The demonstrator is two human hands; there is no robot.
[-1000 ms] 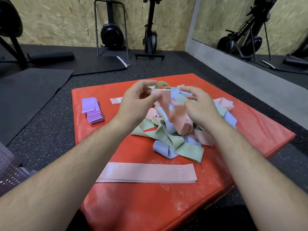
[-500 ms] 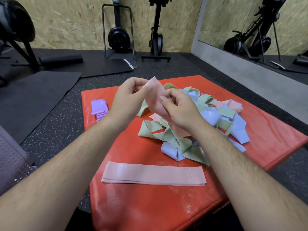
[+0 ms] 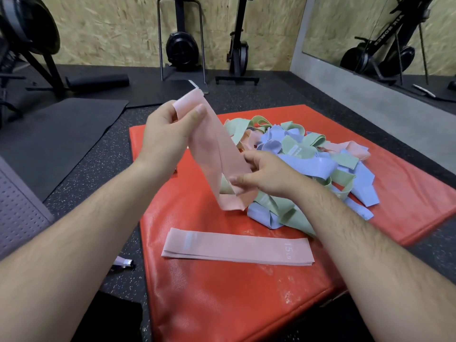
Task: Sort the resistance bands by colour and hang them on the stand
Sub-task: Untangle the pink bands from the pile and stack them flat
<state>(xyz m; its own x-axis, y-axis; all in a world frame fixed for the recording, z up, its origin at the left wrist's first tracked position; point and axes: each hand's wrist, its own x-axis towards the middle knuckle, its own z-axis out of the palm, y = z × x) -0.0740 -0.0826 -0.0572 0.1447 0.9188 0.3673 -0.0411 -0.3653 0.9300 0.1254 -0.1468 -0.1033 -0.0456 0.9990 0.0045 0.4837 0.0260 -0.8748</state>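
Now the pink band is clear of the mixed pile and drawn out to full length. One second ago it was bunched between both hands directly over that pile; half a second ago it was lifted, with the hands close together. The hands have since separated.

Grip state:
- Left hand: thumb and fingers pinch the upper end of the band, raised above the far-left corner of the red mat.
- Right hand: thumb and fingers pinch the band near its lower end, just in front of the pile. A short folded tail hangs below the pinch.

Consequence for the task: the band is probably being straightened so it can join the flat pink stack at the near side of the mat. Sorting is at an early stage; green, blue and further pink bands remain tangled in the pile. Nothing has been hung, and no hanging stand can be identified with certainty.

Legible markings:
- Flat pink stack: "15 LB" printed near its right end; a pale label patch near its left end is unreadable.
- Exercise machine in the wall mirror: white lettering, reading roughly "AIR POWE…", uncertain.
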